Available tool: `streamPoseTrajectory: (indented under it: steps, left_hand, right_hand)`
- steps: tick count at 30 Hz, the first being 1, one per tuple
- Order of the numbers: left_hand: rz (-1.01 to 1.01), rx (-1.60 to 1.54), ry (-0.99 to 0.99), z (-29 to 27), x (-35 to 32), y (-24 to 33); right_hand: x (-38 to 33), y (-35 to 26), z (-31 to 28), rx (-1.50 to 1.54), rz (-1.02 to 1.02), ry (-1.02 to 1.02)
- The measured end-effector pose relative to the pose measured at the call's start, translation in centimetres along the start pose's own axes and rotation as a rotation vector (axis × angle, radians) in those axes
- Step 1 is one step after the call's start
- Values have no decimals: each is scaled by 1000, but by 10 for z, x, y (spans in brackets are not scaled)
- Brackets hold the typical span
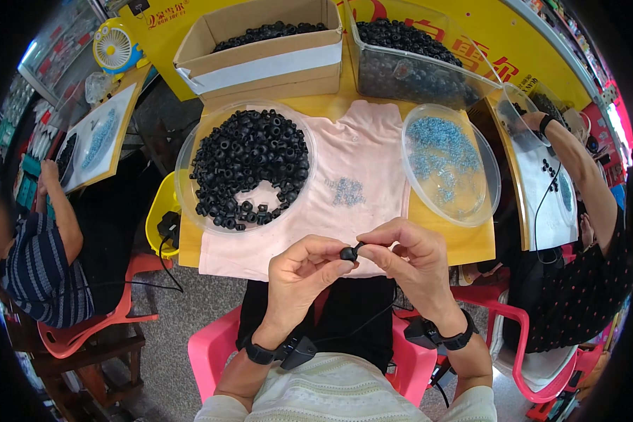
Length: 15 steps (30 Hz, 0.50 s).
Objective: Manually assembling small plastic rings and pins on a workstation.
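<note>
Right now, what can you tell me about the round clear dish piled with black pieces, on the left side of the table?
The clear dish is a shallow, round tray that looks like thin transparent plastic. It sits flat on the pink cloth, with its left edge hanging past the cloth and table edge. It holds a heap of small black ring-shaped parts, matte like rubber, piled thick at the top and thinning to bare plastic at the lower right. Neither hand touches it; a cardboard box stands just behind.

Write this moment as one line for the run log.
left hand: pinches small black ring | right hand: on same ring | clear dish of black rings: behind left hand | pink cloth: underneath
</note>
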<state>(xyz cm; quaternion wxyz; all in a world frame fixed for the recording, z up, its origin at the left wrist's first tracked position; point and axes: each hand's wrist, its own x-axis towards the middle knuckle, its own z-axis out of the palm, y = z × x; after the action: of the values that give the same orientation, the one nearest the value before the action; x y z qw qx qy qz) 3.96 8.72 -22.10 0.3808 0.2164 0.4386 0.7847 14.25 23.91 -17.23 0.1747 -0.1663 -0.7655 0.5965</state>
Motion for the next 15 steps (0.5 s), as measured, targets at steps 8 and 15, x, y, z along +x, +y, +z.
streamPoseTrajectory:
  steps: [8,15]
  left_hand:
    - [43,100,37,-3,1,-11]
    - [-89,-93,59,-2,4,-15]
  right_hand:
    - [-1,10,11,-265,-276,95]
    - [-4,21,22,-105,-266,148]
